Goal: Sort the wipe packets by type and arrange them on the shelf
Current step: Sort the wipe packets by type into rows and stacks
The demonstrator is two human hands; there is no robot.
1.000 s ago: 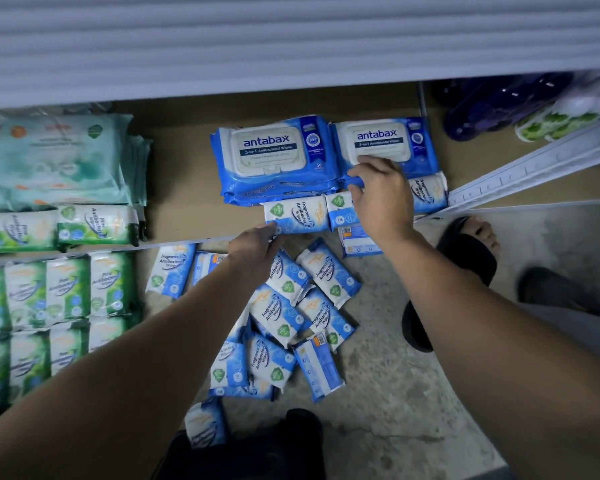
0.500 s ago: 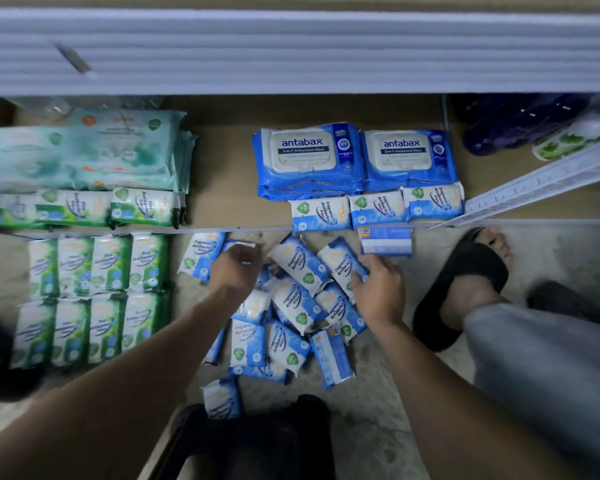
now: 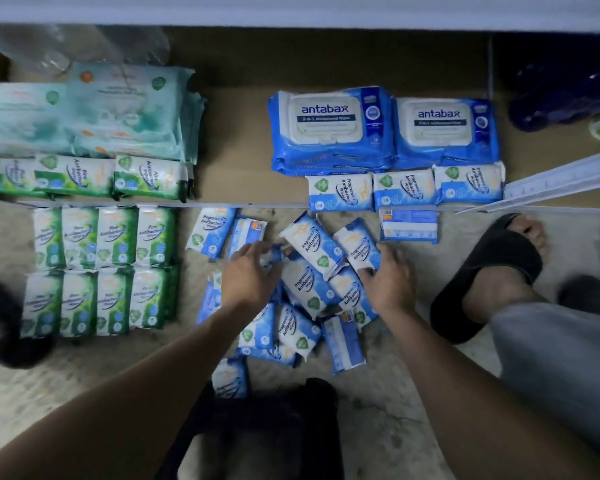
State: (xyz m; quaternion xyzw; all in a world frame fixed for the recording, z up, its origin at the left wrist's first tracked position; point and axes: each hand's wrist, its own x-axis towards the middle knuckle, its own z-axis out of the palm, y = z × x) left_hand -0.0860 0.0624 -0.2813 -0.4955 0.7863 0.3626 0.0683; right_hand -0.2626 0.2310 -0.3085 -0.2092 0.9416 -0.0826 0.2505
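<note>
The loose blue pile (image 3: 312, 285) lies on the floor at the frame's centre, just below the shelf (image 3: 243, 161) edge, and both hands are on it. The left hand (image 3: 248, 271) rests flat with relaxed, slightly spread fingers on the pile's upper left. The right hand (image 3: 387, 282) curls thumb and fingers round the lower end of one blue packet (image 3: 355, 245) at the pile's right, apparently pinching it. The packets overlap at all angles, so lifting one by its end could drag or flip its neighbours, and a soft pack held at one end may fold or slip out. Some lie printed side down, such as the face-down packet (image 3: 408, 225) right of centre, so a type could be misread if it is not turned over. The blue row (image 3: 404, 188) sits at the very front of the shelf, in front of the antabax packs (image 3: 329, 128). A careless push there could knock it off onto the floor. The green packets (image 3: 97, 268) at left are near enough for a sliding blue one to mix in. The sandal (image 3: 489, 271) at right is close to the pile and could step on a stray.
</note>
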